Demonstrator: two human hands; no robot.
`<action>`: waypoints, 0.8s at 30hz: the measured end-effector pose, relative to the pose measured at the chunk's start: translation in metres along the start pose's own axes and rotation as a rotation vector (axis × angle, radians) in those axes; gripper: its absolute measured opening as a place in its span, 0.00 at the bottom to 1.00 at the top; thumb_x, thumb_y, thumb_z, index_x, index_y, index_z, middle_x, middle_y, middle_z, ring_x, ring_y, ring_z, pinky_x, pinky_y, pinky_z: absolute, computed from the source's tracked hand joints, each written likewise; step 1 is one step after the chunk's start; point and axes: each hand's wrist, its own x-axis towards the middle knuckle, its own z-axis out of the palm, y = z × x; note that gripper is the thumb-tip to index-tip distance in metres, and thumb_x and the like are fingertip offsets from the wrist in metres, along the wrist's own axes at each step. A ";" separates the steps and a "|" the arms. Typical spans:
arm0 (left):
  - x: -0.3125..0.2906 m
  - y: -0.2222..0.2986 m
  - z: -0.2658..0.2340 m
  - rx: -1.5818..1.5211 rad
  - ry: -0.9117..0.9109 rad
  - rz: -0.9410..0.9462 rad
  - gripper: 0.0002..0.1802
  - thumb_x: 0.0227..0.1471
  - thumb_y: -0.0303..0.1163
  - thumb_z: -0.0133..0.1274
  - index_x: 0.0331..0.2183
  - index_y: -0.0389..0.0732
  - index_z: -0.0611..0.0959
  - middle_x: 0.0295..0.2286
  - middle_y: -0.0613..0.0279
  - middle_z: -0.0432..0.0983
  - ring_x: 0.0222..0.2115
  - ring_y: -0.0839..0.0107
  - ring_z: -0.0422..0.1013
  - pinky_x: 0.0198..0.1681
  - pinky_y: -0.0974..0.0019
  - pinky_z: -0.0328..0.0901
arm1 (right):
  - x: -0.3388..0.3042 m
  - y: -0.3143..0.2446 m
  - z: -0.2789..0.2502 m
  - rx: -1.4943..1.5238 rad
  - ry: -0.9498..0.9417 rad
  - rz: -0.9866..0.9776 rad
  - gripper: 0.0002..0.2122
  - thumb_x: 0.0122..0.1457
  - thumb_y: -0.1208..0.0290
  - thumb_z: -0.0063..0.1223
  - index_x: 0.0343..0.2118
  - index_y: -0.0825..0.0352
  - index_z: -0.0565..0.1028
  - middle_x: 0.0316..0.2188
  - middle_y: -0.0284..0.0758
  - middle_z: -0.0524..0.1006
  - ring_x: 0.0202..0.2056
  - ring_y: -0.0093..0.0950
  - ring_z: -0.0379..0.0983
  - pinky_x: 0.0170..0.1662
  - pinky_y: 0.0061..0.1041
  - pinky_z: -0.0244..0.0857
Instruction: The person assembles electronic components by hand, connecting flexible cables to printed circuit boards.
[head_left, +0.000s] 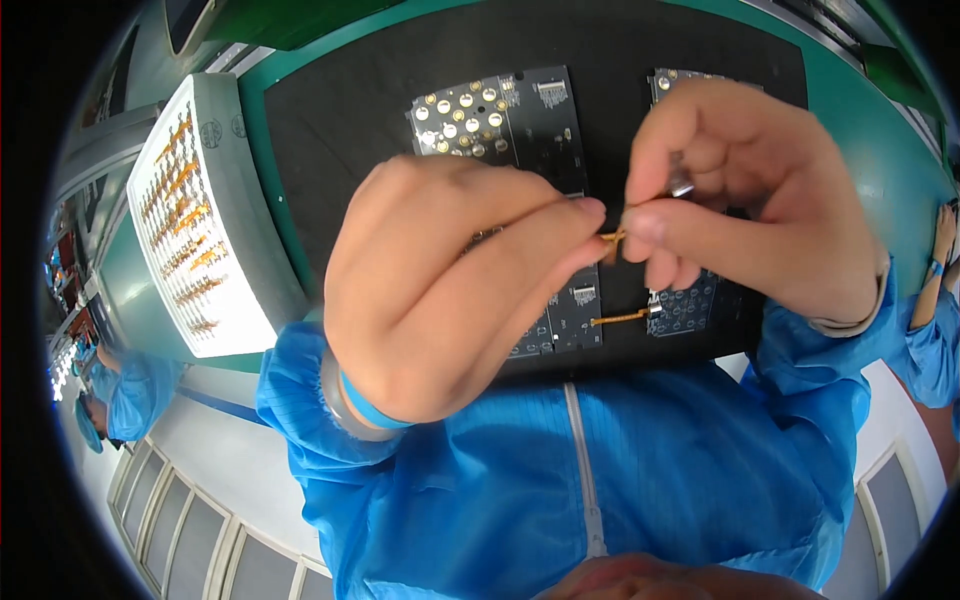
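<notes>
Fingers of the left hand and right hand seem to pinch a thin orange strip, partly hidden, over the gap between left board and right board; uneven pulling could crease it, a slip drop it.

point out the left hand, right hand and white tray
Left hand (415,260): head view, back of the hand.
Right hand (785,225): head view, base of the thumb.
White tray (240,292): head view, bare patch of its top face.
</notes>
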 end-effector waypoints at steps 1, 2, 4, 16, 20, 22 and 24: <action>0.002 0.000 0.002 -0.006 0.057 0.028 0.13 0.34 0.21 0.63 0.29 0.35 0.82 0.28 0.57 0.76 0.28 0.63 0.70 0.33 0.65 0.65 | 0.002 0.001 0.000 -0.004 0.005 -0.001 0.05 0.57 0.80 0.49 0.36 0.70 0.68 0.26 0.35 0.76 0.26 0.17 0.74 0.27 0.11 0.67; 0.003 -0.002 0.003 -0.017 0.057 0.038 0.13 0.34 0.21 0.63 0.29 0.35 0.82 0.28 0.57 0.76 0.29 0.62 0.70 0.33 0.65 0.65 | 0.004 0.001 0.001 -0.007 0.018 0.021 0.05 0.57 0.80 0.49 0.36 0.70 0.68 0.26 0.35 0.76 0.26 0.17 0.74 0.27 0.11 0.67; 0.002 -0.001 0.000 0.016 0.044 0.033 0.13 0.34 0.21 0.63 0.29 0.35 0.82 0.28 0.57 0.76 0.28 0.62 0.70 0.33 0.65 0.65 | 0.008 0.001 0.002 0.013 0.015 0.062 0.06 0.58 0.80 0.49 0.38 0.71 0.68 0.26 0.35 0.76 0.25 0.17 0.74 0.27 0.11 0.67; -0.008 -0.017 0.009 0.314 -0.076 -0.027 0.14 0.32 0.25 0.53 0.30 0.34 0.79 0.29 0.55 0.72 0.29 0.60 0.69 0.31 0.64 0.65 | 0.015 -0.002 -0.004 -0.223 0.104 0.216 0.04 0.59 0.76 0.49 0.30 0.70 0.72 0.17 0.31 0.74 0.17 0.14 0.70 0.20 0.11 0.61; -0.008 -0.019 0.011 0.424 -0.009 -0.099 0.15 0.33 0.23 0.58 0.31 0.35 0.79 0.29 0.56 0.73 0.29 0.61 0.68 0.31 0.65 0.63 | 0.024 0.006 -0.008 -0.274 0.186 0.199 0.05 0.59 0.74 0.51 0.28 0.69 0.72 0.14 0.29 0.73 0.13 0.13 0.66 0.17 0.11 0.56; -0.007 -0.021 0.012 0.419 0.032 -0.091 0.16 0.32 0.23 0.59 0.31 0.35 0.79 0.29 0.57 0.73 0.29 0.62 0.68 0.31 0.66 0.63 | 0.024 0.009 -0.007 -0.231 0.154 0.178 0.06 0.59 0.73 0.51 0.28 0.69 0.72 0.14 0.29 0.73 0.13 0.13 0.66 0.17 0.11 0.56; -0.006 -0.021 0.011 0.289 0.042 -0.017 0.16 0.31 0.25 0.59 0.30 0.35 0.80 0.29 0.57 0.73 0.28 0.63 0.69 0.30 0.66 0.64 | 0.023 0.009 -0.005 -0.187 0.123 0.156 0.06 0.59 0.73 0.51 0.27 0.69 0.72 0.14 0.29 0.73 0.13 0.13 0.66 0.17 0.11 0.56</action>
